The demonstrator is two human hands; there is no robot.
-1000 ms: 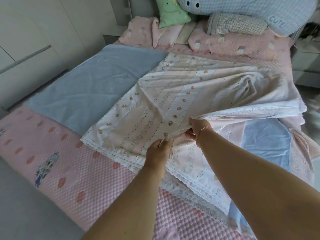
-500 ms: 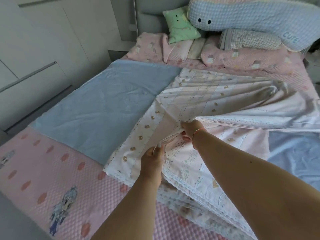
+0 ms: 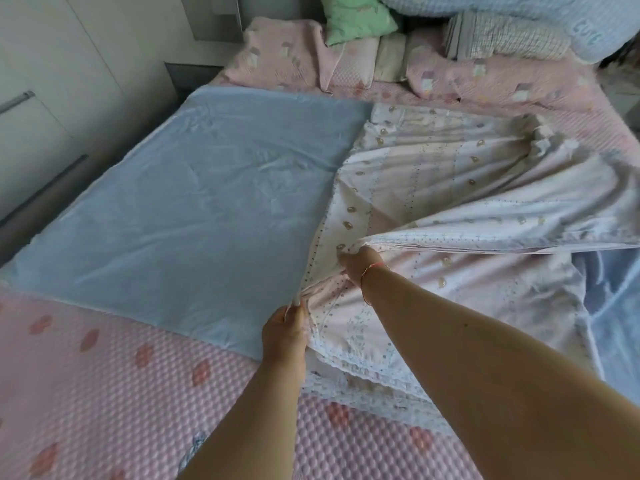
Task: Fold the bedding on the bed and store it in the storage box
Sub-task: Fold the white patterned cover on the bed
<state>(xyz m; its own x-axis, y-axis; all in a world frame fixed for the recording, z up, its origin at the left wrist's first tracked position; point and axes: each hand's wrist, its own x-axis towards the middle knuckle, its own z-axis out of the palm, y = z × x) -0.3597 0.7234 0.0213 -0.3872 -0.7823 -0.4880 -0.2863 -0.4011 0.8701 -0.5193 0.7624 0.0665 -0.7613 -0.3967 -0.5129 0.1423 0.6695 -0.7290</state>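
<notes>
**Both hands pinching the patterned sheet**

Nearest me: pink quilted bedspread w/ red spots [image 3: 104, 368]. My left hand [image 3: 284, 336] is clamped on the lace-trimmed edge of the white-and-pink patterned sheet [image 3: 433, 174]; right hand [image 3: 360, 263], just beyond, grips a raised fold of it. Sheet lies bunched on the bed's right half, over a light blue blanket [image 3: 194, 216]. Far end: green pillow [image 3: 356, 19], blue checked cushion [image 3: 519, 12].

A person's left hand [image 3: 285, 332] and right hand [image 3: 358, 263] are gripping the edge of a patterned white sheet [image 3: 433, 181] — lifting it off a blue blanket [image 3: 194, 209] that is lying flat across a pink quilted bed [image 3: 104, 393]. Pillows [image 3: 450, 69] and a green cushion [image 3: 353, 20] are sitting at the far end.
</notes>
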